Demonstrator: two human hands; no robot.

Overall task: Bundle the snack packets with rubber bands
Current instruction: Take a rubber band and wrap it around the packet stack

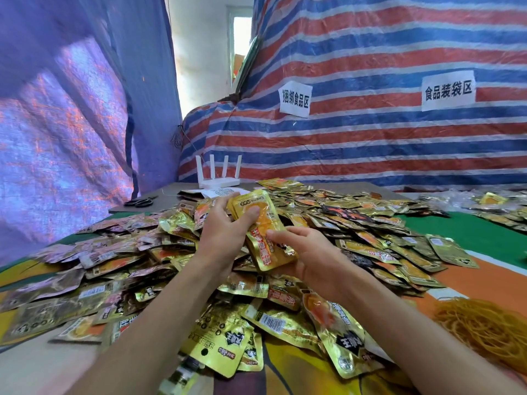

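Right now I hold a small stack of snack packets (pixel 263 232) above the middle of the heap, my left hand (pixel 225 235) gripping its upper end with the thumb across the front, my right hand (pixel 308 255) closed on the lower end from beneath. No band is on the stack that I can see, so I judge this bundle is only being squared up. Below and all around, loose packets (pixel 285 317) cover the counter (pixel 484 238) in a thick spread, and I can make out no finished bundle among them. A pile of rubber bands (pixel 484 329) lies near my right forearm, within reach. Nearly all the work looks left: band this stack, then gather more.
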